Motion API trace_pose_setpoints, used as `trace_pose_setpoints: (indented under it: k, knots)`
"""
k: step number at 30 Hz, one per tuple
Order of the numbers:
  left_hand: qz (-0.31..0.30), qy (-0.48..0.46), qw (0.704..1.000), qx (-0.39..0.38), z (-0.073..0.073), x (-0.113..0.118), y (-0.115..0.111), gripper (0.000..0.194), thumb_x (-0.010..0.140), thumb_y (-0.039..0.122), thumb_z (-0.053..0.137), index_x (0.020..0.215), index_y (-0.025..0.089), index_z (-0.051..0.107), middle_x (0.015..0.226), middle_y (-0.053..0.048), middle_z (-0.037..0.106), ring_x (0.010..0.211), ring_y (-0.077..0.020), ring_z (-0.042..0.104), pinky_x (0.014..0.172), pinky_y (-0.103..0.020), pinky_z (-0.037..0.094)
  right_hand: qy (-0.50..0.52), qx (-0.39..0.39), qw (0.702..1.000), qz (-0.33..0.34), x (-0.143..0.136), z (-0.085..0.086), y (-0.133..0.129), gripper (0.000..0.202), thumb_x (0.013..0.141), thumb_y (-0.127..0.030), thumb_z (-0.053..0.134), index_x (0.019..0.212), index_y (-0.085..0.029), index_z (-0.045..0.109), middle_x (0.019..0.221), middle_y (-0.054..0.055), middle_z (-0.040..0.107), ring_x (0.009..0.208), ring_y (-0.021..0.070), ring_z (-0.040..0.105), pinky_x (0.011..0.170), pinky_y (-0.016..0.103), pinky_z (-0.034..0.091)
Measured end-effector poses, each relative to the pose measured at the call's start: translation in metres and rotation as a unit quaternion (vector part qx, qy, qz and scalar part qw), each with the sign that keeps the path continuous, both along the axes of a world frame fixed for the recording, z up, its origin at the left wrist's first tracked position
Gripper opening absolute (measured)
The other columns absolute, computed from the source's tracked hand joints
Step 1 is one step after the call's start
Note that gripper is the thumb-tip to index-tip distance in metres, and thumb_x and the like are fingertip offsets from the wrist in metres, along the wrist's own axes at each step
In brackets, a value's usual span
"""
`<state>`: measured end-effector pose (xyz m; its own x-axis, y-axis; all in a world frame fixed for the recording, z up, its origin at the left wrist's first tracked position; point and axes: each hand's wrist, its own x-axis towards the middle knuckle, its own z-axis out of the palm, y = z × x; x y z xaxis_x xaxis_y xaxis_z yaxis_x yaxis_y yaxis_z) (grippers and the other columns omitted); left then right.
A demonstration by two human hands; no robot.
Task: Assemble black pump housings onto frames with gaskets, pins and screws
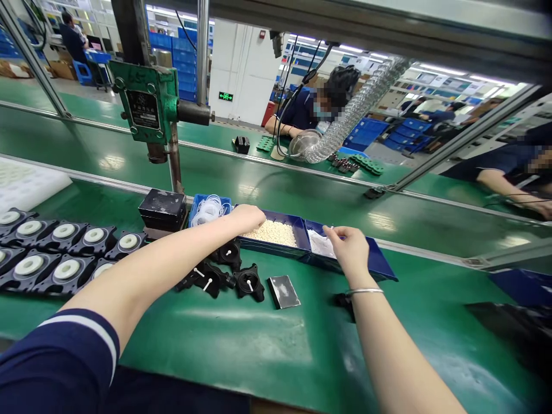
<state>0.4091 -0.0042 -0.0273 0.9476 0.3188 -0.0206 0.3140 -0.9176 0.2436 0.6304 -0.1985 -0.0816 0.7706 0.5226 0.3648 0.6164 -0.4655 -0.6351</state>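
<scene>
My left hand (249,219) reaches into the left end of a blue bin (280,250) of small cream-coloured parts (276,232). Its fingers are bent together and their tips are hidden, so what they pinch does not show. Thumb and forefinger of my right hand (351,250) are pinched over the neighbouring bin of small white parts (319,244); anything between them is too small to name. In front of the bins lie several black plastic housings (249,283), some with a white pin-like piece standing in the middle. A flat dark block (283,291) rests to their right.
At left stand rows of black housings with white rings (64,231). Behind them are a black block (163,208), a blue box of white rings (211,209) and a green press head (146,103). A co-worker (321,100) sits across the bench near an exhaust hose (353,115).
</scene>
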Motion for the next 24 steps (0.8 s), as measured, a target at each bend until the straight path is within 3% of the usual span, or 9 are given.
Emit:
trace_pose_setpoints:
  k: [3,5,7,9,11,14,16,20,24]
  knots:
    - [0.003,-0.069,0.997,-0.034,0.021,-0.011,-0.003,0.014,0.079,0.007,0.064,0.076,0.015,0.074,0.084,-0.008,0.076,0.088,-0.0221,0.07,0.076,-0.028,0.048,-0.016,0.068,0.997,0.015,-0.046,0.015,-0.02,0.051,0.083,-0.069,0.054,0.075,-0.02,0.06,0.095,0.015,0.068,0.095,0.0282,0.061,0.083,0.042,0.049]
    - [0.004,-0.119,0.991,-0.059,0.043,-0.028,-0.011,0.014,0.087,0.013,0.06,0.086,0.016,0.073,0.089,-0.006,0.076,0.088,-0.0188,0.07,0.076,-0.026,0.049,0.086,0.081,0.984,0.135,-0.09,0.02,-0.037,0.043,0.086,-0.062,0.06,0.075,-0.021,0.062,0.094,0.012,0.069,0.093,0.0261,0.065,0.083,0.04,0.052]
    - [0.0,-0.191,0.973,-0.131,0.065,-0.054,-0.027,0.015,0.095,0.019,0.055,0.096,0.015,0.069,0.087,-0.004,0.075,0.083,-0.0144,0.07,0.075,-0.023,0.051,0.293,0.016,0.911,0.291,-0.135,0.019,-0.049,0.038,0.086,-0.056,0.067,0.075,-0.02,0.065,0.107,0.015,0.07,0.098,0.0282,0.067,0.076,0.038,0.055]
    - [-0.007,-0.3,0.894,-0.331,0.08,-0.085,-0.049,0.012,0.093,0.023,0.06,0.091,0.013,0.067,0.081,-0.004,0.073,0.078,-0.0141,0.07,0.072,-0.023,0.053,0.455,0.001,0.824,0.337,-0.17,0.013,-0.054,0.036,0.082,-0.053,0.075,0.077,-0.019,0.066,0.125,0.017,0.065,0.096,0.0287,0.07,0.072,0.039,0.058]
    - [-0.021,-0.271,0.828,-0.491,0.082,-0.115,-0.074,0.012,0.092,0.024,0.065,0.087,0.013,0.066,0.074,-0.003,0.072,0.073,-0.0139,0.07,0.071,-0.024,0.054,0.541,0.021,0.77,0.336,-0.19,0.007,-0.051,0.037,0.076,-0.051,0.082,0.077,-0.017,0.066,0.134,0.016,0.062,0.095,0.0282,0.071,0.08,0.041,0.059]
    - [-0.059,-0.123,0.749,-0.648,0.051,-0.148,-0.108,0.012,0.089,0.025,0.069,0.085,0.014,0.067,0.075,-0.004,0.071,0.069,-0.0141,0.07,0.072,-0.025,0.055,0.571,0.048,0.753,0.324,-0.196,0.001,-0.046,0.035,0.073,-0.048,0.086,0.074,-0.018,0.068,0.132,0.013,0.065,0.11,0.0299,0.068,0.103,0.046,0.049]
    - [-0.08,-0.041,0.741,-0.665,0.014,-0.157,-0.126,0.015,0.087,0.029,0.07,0.084,0.015,0.068,0.071,-0.003,0.069,0.066,-0.0142,0.069,0.071,-0.025,0.054,0.565,0.052,0.762,0.312,-0.192,0.0,-0.049,0.033,0.076,-0.046,0.084,0.072,-0.018,0.068,0.132,0.013,0.066,0.124,0.0315,0.061,0.113,0.048,0.039]
    - [-0.135,-0.001,0.826,-0.548,-0.054,-0.153,-0.144,0.004,0.084,0.021,0.071,0.081,0.018,0.07,0.07,-0.001,0.066,0.067,-0.0142,0.065,0.067,-0.022,0.051,0.544,0.067,0.789,0.28,-0.184,0.0,-0.062,0.03,0.081,-0.046,0.081,0.072,-0.019,0.069,0.134,0.013,0.065,0.139,0.0322,0.048,0.122,0.05,0.026]
    - [-0.129,-0.07,0.873,-0.466,-0.081,-0.148,-0.139,0.001,0.081,0.016,0.072,0.081,0.018,0.072,0.084,-0.005,0.068,0.08,-0.0168,0.065,0.074,-0.023,0.051,0.537,0.111,0.802,0.238,-0.186,-0.006,-0.067,0.028,0.077,-0.045,0.084,0.073,-0.021,0.069,0.136,0.012,0.064,0.145,0.031,0.041,0.124,0.05,0.022]
